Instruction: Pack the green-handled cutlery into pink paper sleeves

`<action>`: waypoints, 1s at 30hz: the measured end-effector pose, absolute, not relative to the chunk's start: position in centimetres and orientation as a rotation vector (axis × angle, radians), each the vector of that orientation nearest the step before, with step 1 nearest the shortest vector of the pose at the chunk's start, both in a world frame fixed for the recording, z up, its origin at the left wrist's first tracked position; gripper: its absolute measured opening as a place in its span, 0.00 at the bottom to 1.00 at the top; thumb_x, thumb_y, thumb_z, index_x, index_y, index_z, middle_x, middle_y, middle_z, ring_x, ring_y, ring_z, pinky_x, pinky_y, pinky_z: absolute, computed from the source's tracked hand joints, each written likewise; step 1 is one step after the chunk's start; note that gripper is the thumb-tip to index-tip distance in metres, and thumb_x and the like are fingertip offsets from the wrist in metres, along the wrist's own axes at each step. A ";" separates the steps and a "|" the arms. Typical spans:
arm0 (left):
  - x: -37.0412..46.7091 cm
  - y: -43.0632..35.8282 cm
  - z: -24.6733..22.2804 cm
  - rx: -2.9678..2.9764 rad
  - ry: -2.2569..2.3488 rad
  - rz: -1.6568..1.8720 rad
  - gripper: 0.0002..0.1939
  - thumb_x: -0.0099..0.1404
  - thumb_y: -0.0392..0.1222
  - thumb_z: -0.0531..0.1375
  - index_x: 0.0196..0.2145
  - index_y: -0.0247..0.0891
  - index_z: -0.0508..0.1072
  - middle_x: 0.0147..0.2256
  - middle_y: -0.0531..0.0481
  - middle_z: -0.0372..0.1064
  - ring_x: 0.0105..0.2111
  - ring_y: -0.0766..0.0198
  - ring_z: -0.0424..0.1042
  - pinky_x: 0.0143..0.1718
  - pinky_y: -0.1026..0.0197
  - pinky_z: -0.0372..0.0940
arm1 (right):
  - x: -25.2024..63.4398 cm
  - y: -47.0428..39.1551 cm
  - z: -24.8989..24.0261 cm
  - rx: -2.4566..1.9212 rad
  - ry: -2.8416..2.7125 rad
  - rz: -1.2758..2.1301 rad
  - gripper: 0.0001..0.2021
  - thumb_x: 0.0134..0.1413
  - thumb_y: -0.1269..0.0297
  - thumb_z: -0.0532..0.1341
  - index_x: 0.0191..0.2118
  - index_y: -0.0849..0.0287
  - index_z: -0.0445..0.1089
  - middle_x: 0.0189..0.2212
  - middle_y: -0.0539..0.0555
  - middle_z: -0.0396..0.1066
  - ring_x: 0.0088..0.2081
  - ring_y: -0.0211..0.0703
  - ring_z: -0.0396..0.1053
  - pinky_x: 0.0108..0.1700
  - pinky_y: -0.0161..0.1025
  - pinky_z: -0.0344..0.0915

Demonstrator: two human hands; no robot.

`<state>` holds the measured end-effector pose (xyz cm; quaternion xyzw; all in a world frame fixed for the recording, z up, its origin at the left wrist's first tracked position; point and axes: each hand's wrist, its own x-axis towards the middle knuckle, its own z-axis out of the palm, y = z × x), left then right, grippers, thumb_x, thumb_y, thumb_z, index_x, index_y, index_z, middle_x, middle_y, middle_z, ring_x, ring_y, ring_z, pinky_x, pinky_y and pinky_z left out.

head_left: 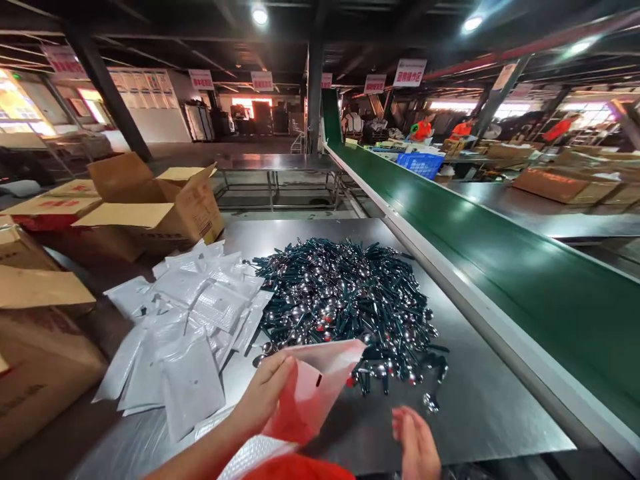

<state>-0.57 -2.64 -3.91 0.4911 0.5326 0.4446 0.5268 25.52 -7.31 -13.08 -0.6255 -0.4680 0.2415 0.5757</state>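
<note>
My left hand (267, 390) grips one side of a white plastic bag (320, 383) with a small black mark on it; the bag is tilted and has a red tint lower down. At the lower right, my right hand (416, 440) is over the metal table, apart from the bag, its fingers close together and partly curled. Whether anything is in it is hidden. Beyond the bag lies a large pile of spoons (345, 287) with dark green handles. White padded packets (193, 383) are heaped to the left of the spoons.
Open cardboard boxes (135, 217) stand along the left. A green conveyor belt (475, 233) runs along the right side of the metal table (480, 400). Beyond it are a blue basket (420, 164), more cartons (565, 185) and people in orange. An overhead support post stands behind.
</note>
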 end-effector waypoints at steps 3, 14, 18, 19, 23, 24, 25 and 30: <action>-0.5 -2.9 -3.9 1.233 1.206 1.030 0.27 0.59 0.66 0.57 0.26 0.37 0.76 0.27 0.50 0.73 0.31 0.61 0.68 0.34 0.61 0.65 | 23.0 -3.7 -10.8 -1.227 -1.308 0.822 0.22 0.54 0.42 0.59 0.35 0.57 0.76 0.30 0.57 0.77 0.32 0.49 0.75 0.33 0.40 0.73; -3.6 -2.6 -3.1 1.771 1.101 1.161 0.25 0.69 0.56 0.48 0.41 0.41 0.80 0.40 0.43 0.80 0.41 0.57 0.77 0.45 0.59 0.68 | 20.4 -2.5 -5.5 -1.040 -1.790 0.757 0.15 0.61 0.56 0.57 0.43 0.53 0.79 0.37 0.55 0.80 0.35 0.47 0.78 0.39 0.37 0.74; -4.9 -2.2 -1.9 1.937 1.053 1.046 0.21 0.69 0.53 0.51 0.47 0.42 0.78 0.37 0.45 0.81 0.33 0.60 0.79 0.34 0.64 0.68 | 21.2 -2.2 -4.3 -1.032 -1.778 0.679 0.12 0.56 0.56 0.61 0.41 0.47 0.80 0.36 0.54 0.81 0.37 0.49 0.79 0.40 0.40 0.75; -5.1 -2.2 -1.4 1.955 1.033 1.021 0.21 0.69 0.53 0.52 0.49 0.43 0.77 0.34 0.46 0.81 0.29 0.61 0.78 0.31 0.65 0.66 | 21.2 -2.1 -3.8 -0.979 -1.768 0.707 0.11 0.54 0.55 0.62 0.39 0.47 0.80 0.33 0.53 0.81 0.33 0.48 0.79 0.36 0.39 0.75; -6.0 -2.4 0.8 1.996 0.836 0.852 0.20 0.70 0.51 0.50 0.44 0.44 0.80 0.26 0.44 0.79 0.22 0.63 0.74 0.26 0.64 0.62 | 21.0 -1.7 -2.3 -0.694 -1.750 0.996 0.12 0.54 0.53 0.62 0.30 0.49 0.81 0.19 0.52 0.75 0.20 0.43 0.71 0.24 0.36 0.67; -6.2 -2.5 1.3 1.994 0.798 0.805 0.21 0.70 0.50 0.49 0.41 0.45 0.82 0.27 0.43 0.79 0.24 0.62 0.74 0.27 0.64 0.63 | 21.0 -1.6 -2.2 -0.678 -1.734 1.045 0.13 0.55 0.53 0.61 0.28 0.50 0.81 0.18 0.52 0.74 0.19 0.42 0.69 0.24 0.36 0.65; -6.4 -2.7 1.7 1.987 0.778 0.769 0.22 0.70 0.49 0.48 0.40 0.44 0.82 0.28 0.43 0.79 0.25 0.61 0.74 0.28 0.63 0.63 | 21.0 -1.7 -2.1 -0.675 -1.727 1.079 0.15 0.56 0.52 0.60 0.27 0.51 0.80 0.18 0.52 0.73 0.20 0.42 0.69 0.24 0.36 0.65; -6.1 -3.0 2.5 1.906 0.769 0.826 0.26 0.69 0.54 0.47 0.39 0.40 0.82 0.33 0.42 0.80 0.31 0.56 0.76 0.35 0.60 0.65 | 20.9 -2.3 -2.4 -0.668 -1.728 1.006 0.22 0.60 0.48 0.51 0.31 0.53 0.79 0.25 0.54 0.76 0.28 0.47 0.73 0.32 0.39 0.68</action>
